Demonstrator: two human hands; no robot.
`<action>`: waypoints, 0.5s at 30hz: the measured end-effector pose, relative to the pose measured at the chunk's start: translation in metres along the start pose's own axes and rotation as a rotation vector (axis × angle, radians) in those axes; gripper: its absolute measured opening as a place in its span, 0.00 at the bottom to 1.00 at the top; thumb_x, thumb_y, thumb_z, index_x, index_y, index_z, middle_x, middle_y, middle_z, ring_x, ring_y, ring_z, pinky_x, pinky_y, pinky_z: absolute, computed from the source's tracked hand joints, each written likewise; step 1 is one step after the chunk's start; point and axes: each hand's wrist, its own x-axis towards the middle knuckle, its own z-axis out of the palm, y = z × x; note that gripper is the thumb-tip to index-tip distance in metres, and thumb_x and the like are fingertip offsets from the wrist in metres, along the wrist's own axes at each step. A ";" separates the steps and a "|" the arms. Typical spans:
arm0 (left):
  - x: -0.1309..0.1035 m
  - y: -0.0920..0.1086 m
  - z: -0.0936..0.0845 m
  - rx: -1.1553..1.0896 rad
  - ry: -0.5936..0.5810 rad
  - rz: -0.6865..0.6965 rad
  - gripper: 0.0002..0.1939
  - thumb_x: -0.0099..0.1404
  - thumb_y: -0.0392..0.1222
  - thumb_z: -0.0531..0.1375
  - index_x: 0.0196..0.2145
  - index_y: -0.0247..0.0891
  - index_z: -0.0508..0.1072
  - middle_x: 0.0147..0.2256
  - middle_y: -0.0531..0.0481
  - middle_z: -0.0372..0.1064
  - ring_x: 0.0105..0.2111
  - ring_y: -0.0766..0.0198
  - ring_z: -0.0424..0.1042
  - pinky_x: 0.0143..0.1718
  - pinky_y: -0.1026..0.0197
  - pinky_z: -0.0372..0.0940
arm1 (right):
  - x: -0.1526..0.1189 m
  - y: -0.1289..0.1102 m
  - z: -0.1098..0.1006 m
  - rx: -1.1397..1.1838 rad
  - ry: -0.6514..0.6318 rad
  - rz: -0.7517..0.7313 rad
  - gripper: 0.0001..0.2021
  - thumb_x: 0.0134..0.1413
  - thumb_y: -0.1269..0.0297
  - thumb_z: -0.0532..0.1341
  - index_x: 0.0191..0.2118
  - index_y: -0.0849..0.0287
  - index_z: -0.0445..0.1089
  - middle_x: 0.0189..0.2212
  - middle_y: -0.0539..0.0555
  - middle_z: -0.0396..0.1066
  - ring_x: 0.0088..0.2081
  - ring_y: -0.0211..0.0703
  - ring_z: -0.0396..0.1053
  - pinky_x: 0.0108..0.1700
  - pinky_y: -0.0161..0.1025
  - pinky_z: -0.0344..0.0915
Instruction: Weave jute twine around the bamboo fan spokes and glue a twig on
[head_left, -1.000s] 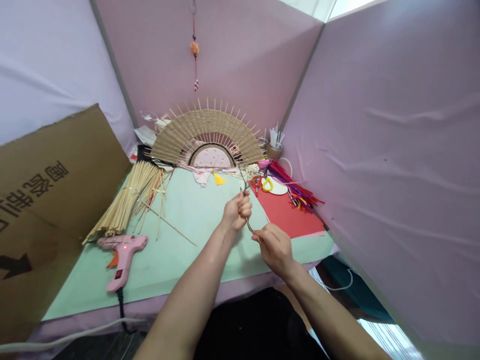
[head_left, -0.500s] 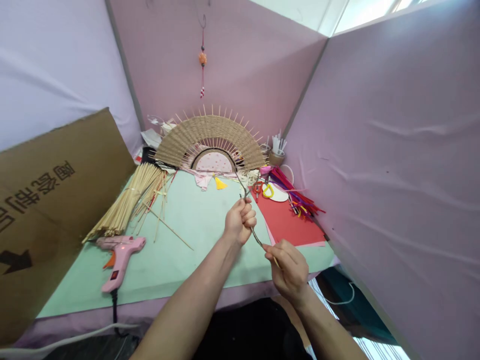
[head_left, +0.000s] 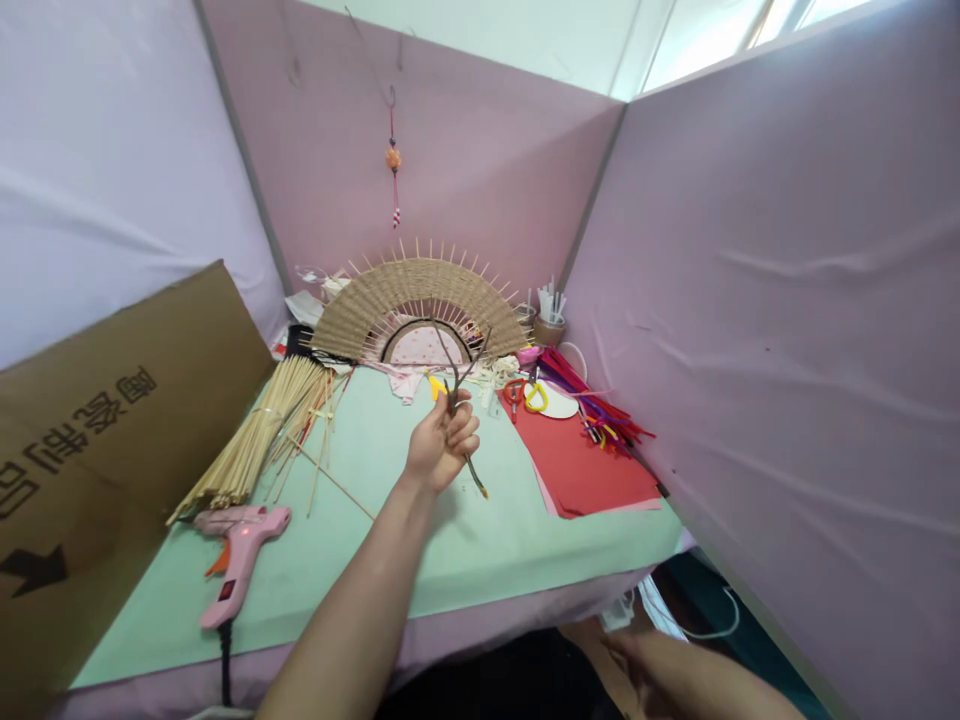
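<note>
My left hand (head_left: 444, 440) is closed round a thin forked twig (head_left: 477, 476) above the green cloth. The twig's branches spread upward past the fingers, and its lower end shows a pale, yellowish tip. My right hand (head_left: 628, 655) is down below the table's front edge, near my lap. Its fingers are blurred and partly hidden, and I cannot make out anything in them. Behind the twig stands a woven fan-shaped piece (head_left: 420, 280) with sticks poking from its rim. A yellow tassel (head_left: 436, 387) lies just beyond my left hand.
At left are a pink glue gun (head_left: 241, 560), a bundle of thin sticks (head_left: 262, 425) and a cardboard sheet (head_left: 112, 440). Red paper (head_left: 585, 465), yellow-handled scissors (head_left: 535, 398) and pipe cleaners (head_left: 600, 405) lie at right. A beaded ornament (head_left: 394, 160) hangs on the back wall.
My right hand has let go of the twig's lower end and dropped below the table edge. My left hand has moved slightly left with the twig. The view has tipped up a little.
</note>
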 end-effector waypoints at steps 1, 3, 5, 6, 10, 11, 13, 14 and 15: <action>0.000 -0.002 -0.002 0.007 -0.003 -0.005 0.21 0.74 0.44 0.43 0.35 0.31 0.70 0.18 0.59 0.44 0.15 0.74 0.45 0.15 0.72 0.44 | -0.004 0.003 0.002 -0.048 0.015 0.024 0.24 0.36 0.74 0.64 0.45 0.52 0.75 0.44 0.56 0.76 0.45 0.54 0.72 0.46 0.42 0.67; -0.001 -0.005 -0.005 0.023 -0.007 -0.022 0.20 0.74 0.43 0.44 0.34 0.32 0.70 0.18 0.59 0.43 0.15 0.74 0.44 0.14 0.72 0.43 | -0.007 -0.001 -0.004 -0.090 0.072 -0.022 0.25 0.38 0.73 0.63 0.48 0.52 0.73 0.49 0.58 0.73 0.51 0.54 0.69 0.51 0.43 0.64; -0.002 -0.008 -0.008 0.037 -0.013 -0.041 0.18 0.73 0.43 0.45 0.34 0.32 0.70 0.18 0.59 0.42 0.15 0.73 0.43 0.14 0.72 0.42 | 0.002 -0.019 -0.022 -0.069 0.188 -0.111 0.11 0.52 0.67 0.56 0.39 0.53 0.74 0.40 0.56 0.76 0.43 0.49 0.72 0.46 0.41 0.65; -0.003 -0.010 -0.009 0.041 -0.019 -0.056 0.18 0.73 0.44 0.46 0.34 0.32 0.70 0.18 0.59 0.41 0.15 0.73 0.42 0.14 0.72 0.41 | 0.012 -0.031 -0.033 -0.070 0.277 -0.136 0.12 0.57 0.63 0.53 0.32 0.55 0.73 0.32 0.55 0.75 0.35 0.47 0.71 0.41 0.41 0.65; -0.009 -0.016 -0.016 0.041 -0.036 -0.132 0.16 0.72 0.45 0.49 0.33 0.32 0.70 0.18 0.60 0.38 0.16 0.74 0.40 0.14 0.73 0.38 | 0.079 -0.079 -0.078 0.190 0.644 -0.366 0.12 0.57 0.56 0.55 0.39 0.57 0.71 0.35 0.56 0.74 0.37 0.45 0.70 0.40 0.40 0.65; -0.010 -0.018 -0.019 0.038 -0.033 -0.147 0.16 0.71 0.45 0.50 0.33 0.32 0.70 0.18 0.60 0.38 0.16 0.74 0.39 0.14 0.73 0.38 | 0.099 -0.089 -0.085 0.294 0.704 -0.422 0.13 0.57 0.56 0.56 0.42 0.57 0.70 0.38 0.56 0.74 0.38 0.44 0.70 0.40 0.39 0.65; -0.012 -0.021 -0.023 0.032 -0.017 -0.167 0.16 0.71 0.46 0.50 0.33 0.32 0.70 0.18 0.61 0.37 0.16 0.74 0.38 0.14 0.73 0.37 | 0.133 -0.104 -0.094 0.479 0.746 -0.537 0.15 0.55 0.56 0.56 0.45 0.57 0.69 0.42 0.56 0.73 0.41 0.44 0.70 0.40 0.39 0.66; -0.012 -0.022 -0.024 0.033 -0.005 -0.174 0.16 0.71 0.46 0.50 0.34 0.32 0.70 0.18 0.61 0.37 0.16 0.74 0.38 0.14 0.73 0.37 | 0.147 -0.110 -0.095 0.531 0.749 -0.578 0.14 0.54 0.57 0.57 0.43 0.57 0.70 0.41 0.56 0.73 0.40 0.43 0.70 0.39 0.38 0.66; -0.012 -0.024 -0.025 0.036 0.009 -0.180 0.17 0.71 0.46 0.50 0.34 0.32 0.70 0.18 0.61 0.36 0.16 0.74 0.38 0.14 0.73 0.37 | 0.157 -0.114 -0.096 0.548 0.745 -0.601 0.12 0.54 0.57 0.57 0.39 0.58 0.70 0.37 0.55 0.74 0.37 0.42 0.70 0.37 0.37 0.65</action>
